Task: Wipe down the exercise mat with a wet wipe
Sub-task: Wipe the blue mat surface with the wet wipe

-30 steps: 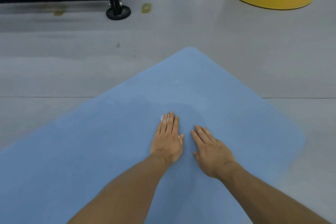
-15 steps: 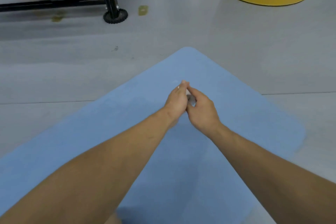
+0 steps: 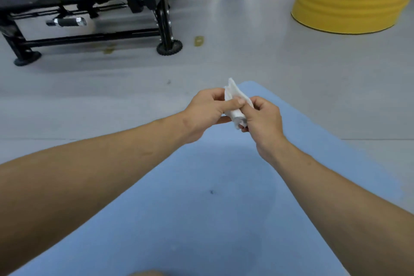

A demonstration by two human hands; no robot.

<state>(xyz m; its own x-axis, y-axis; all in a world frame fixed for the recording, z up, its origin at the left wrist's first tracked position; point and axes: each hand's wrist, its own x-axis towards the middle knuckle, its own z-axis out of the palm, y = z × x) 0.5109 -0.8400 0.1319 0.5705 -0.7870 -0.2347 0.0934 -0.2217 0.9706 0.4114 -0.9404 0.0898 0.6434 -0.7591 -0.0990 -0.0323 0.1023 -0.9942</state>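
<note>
Aloft over mat (image 3: 212,208), wet wipe (image 3: 234,95) in the pinch of left hand (image 3: 205,112) and right hand (image 3: 264,119).

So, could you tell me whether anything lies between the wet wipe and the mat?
Nothing visible does. The left hand and right hand both pinch the wet wipe in the air above the mat, near its far corner; a small dark speck lies on it nearer the person.
</note>
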